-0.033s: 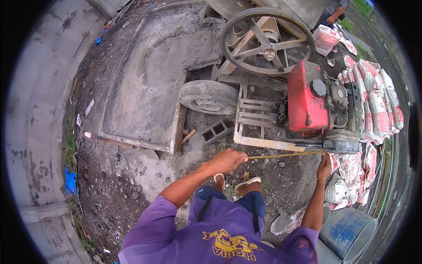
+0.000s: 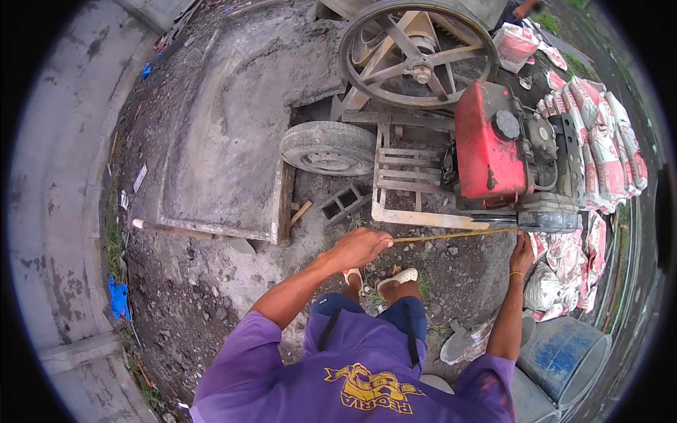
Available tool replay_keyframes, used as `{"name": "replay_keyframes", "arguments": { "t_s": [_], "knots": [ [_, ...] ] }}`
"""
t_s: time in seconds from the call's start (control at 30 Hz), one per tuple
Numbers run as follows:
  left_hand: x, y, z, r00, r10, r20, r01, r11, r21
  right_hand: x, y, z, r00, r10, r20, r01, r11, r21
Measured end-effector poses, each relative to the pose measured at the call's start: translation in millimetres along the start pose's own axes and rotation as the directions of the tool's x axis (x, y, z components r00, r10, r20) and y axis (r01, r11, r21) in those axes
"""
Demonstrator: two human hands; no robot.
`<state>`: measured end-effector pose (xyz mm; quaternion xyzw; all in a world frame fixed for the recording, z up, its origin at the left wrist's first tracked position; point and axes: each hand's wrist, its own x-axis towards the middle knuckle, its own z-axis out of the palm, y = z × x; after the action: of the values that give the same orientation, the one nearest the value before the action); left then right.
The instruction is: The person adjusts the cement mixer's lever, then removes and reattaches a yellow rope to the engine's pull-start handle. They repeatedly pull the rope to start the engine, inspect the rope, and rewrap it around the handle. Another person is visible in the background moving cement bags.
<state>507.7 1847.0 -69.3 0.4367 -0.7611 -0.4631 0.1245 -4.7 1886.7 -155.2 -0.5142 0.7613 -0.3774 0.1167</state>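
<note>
Nothing had moved — the left hand (image 2: 361, 247) gripped the taut cord (image 2: 451, 235), the right hand (image 2: 522, 252) (closed on it too) beside the red engine (image 2: 490, 151); the pull looked not yet made.

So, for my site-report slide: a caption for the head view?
Left hand and right hand stretch a thin yellowish cord beside a red engine.

A wheel (image 2: 328, 148) sits left of the engine (image 2: 493, 151) (sacks (image 2: 606, 148) stacked right), flywheel (image 2: 416, 53) behind.
</note>
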Motion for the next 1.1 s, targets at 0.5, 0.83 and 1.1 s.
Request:
{"name": "replay_keyframes", "arguments": {
  "t_s": [0.5, 0.83, 1.1],
  "knots": [
    [94.3, 20.3, 9.0, 0.965, -0.248, 0.082, 0.213, 0.929, 0.303, 32.6, 34.6, 7.2, 0.943, 0.276, -0.187, -0.292, 0.954, -0.066],
    [163.8, 16.6, 38.9, 0.961, -0.226, 0.157, 0.184, 0.952, 0.245, 46.3, 137.6, 43.8, 0.868, 0.491, 0.07, -0.489, 0.823, 0.29],
    [196.6, -0.6, 85.2, 0.961, -0.231, 0.15, 0.212, 0.968, 0.134, 20.1, 145.9, 156.7, 0.651, 0.716, 0.254, -0.493, 0.144, 0.858]
  ]
}}
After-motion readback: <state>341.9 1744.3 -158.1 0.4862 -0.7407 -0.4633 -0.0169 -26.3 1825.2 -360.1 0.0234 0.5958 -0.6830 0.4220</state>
